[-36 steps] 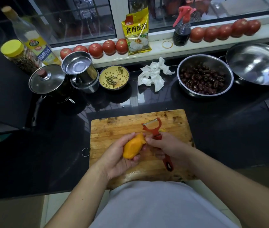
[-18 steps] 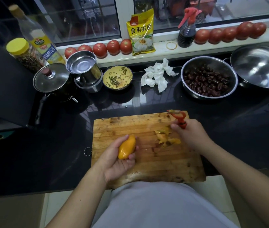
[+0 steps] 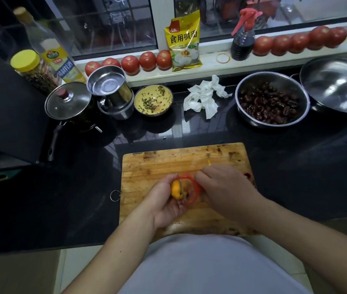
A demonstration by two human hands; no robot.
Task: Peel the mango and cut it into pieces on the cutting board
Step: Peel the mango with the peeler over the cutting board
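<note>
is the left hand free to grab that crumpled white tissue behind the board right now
Probably not as things stand. The left hand grips the mango while the right hand works the red peeler on it. The path over the cutting board to the tissue looks open, though.

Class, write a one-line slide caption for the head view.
Left hand holds the mango over the cutting board; right hand applies a red peeler.

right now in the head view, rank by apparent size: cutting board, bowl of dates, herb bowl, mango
1. cutting board
2. bowl of dates
3. herb bowl
4. mango, mostly hidden by hands, so unsure
</note>
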